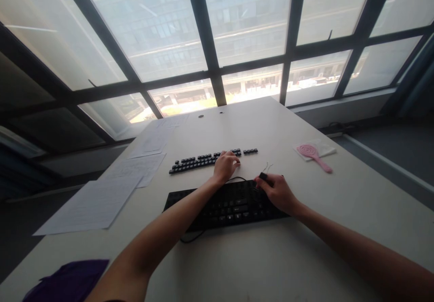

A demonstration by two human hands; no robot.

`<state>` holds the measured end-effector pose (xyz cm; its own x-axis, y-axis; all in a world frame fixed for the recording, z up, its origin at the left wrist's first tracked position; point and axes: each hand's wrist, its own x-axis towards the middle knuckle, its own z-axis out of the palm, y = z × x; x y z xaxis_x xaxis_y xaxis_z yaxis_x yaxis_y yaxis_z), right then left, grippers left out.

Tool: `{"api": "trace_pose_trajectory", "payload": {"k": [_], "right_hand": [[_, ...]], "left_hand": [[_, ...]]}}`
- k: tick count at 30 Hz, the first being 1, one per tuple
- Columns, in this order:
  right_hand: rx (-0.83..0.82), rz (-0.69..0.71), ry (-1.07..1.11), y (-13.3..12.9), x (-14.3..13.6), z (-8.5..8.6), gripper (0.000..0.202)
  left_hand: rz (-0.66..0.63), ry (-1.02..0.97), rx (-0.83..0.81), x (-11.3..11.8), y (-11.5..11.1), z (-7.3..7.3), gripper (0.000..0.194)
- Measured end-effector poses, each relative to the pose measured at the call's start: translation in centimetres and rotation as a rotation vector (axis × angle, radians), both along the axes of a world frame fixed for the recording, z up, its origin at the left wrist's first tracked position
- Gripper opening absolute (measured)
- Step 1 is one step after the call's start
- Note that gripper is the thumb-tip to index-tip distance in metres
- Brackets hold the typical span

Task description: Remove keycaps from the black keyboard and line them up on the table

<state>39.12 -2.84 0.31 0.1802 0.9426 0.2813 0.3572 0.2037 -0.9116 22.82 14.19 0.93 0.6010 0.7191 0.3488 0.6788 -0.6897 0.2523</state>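
A black keyboard (233,207) lies in front of me with part of its keys removed; its cable shows behind and below it. Beyond it, loose black keycaps (193,165) are laid out in rows on the white table. My left hand (226,166) reaches over the keyboard to the right part of these rows, fingers curled and pinched around a dark keycap (238,162). Above the keyboard's right side, my right hand (278,192) is closed on a wire keycap puller (263,175), its dark handle in the fingers and its thin wires pointing up and away.
Printed papers (98,205) lie along the table's left side. A pink hairbrush (313,153) rests on a white packet at the right. Purple cloth (69,281) sits at the near left corner. Large windows (251,21) rise behind the table (251,130).
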Motion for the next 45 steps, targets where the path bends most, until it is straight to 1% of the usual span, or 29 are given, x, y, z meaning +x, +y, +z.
{"api": "trace_pose_trajectory", "payload": {"k": [4, 11, 15, 18, 20, 22, 25, 27, 28, 30, 32, 35, 38, 41, 43, 45], "right_hand": [[-0.006, 0.001, 0.014, 0.0, 0.0, 0.0, 0.033], [0.013, 0.01, 0.056, -0.1, 0.1, 0.1, 0.031], [0.095, -0.053, 0.104, 0.1, 0.5, 0.4, 0.028], [0.083, -0.075, 0.14, 0.2, 1.2, 0.8, 0.028], [0.06, -0.063, 0.109, 0.3, 1.7, 1.0, 0.027], [0.043, -0.028, 0.047, 0.3, 2.1, 1.2, 0.025], [0.016, 0.043, -0.042, 0.3, 2.4, 1.2, 0.026], [0.012, 0.081, -0.093, 0.3, 2.4, 1.2, 0.028], [0.013, 0.099, -0.116, 0.3, 2.4, 1.3, 0.028], [0.018, 0.135, -0.15, 0.3, 2.4, 1.3, 0.027], [0.016, 0.182, -0.179, 0.3, 2.4, 1.3, 0.025], [0.001, 0.238, -0.224, 0.3, 2.5, 1.3, 0.023], [0.003, 0.238, -0.274, 0.1, 2.5, 1.2, 0.024], [0.052, 0.228, -0.371, -0.4, 2.1, 1.1, 0.022], [0.096, 0.224, -0.43, -0.8, 1.7, 1.1, 0.021], [0.123, 0.195, -0.437, -1.0, 1.4, 1.0, 0.02]], "left_hand": [[0.022, -0.01, 0.08, 0.0, 1.0, 0.1, 0.006], [0.06, -0.02, 0.062, 0.6, 2.6, 0.1, 0.005], [0.078, -0.089, 0.034, 0.4, 2.4, 0.6, 0.011], [0.071, -0.154, 0.02, 0.1, 0.8, 1.4, 0.008], [0.014, -0.177, -0.005, -0.1, -1.3, 2.0, 0.009], [-0.078, -0.186, -0.056, -0.1, -4.0, 2.3, 0.012], [-0.178, -0.194, -0.152, 0.1, -8.2, 2.1, 0.017], [-0.206, -0.187, -0.206, 0.4, -10.1, 1.5, 0.018], [-0.206, -0.184, -0.223, 0.5, -10.8, 1.2, 0.019], [-0.193, -0.181, -0.239, 0.6, -11.4, 0.6, 0.019], [-0.185, -0.183, -0.244, 0.6, -11.5, 0.1, 0.018], [-0.186, -0.195, -0.248, 0.5, -11.3, 0.0, 0.018], [-0.194, -0.215, -0.261, 0.4, -11.4, 0.1, 0.019], [-0.229, -0.228, -0.275, 0.4, -11.6, 0.4, 0.018], [-0.26, -0.214, -0.272, 0.4, -11.8, 0.6, 0.014], [-0.283, -0.182, -0.269, 0.4, -11.8, 0.6, 0.007]]}}
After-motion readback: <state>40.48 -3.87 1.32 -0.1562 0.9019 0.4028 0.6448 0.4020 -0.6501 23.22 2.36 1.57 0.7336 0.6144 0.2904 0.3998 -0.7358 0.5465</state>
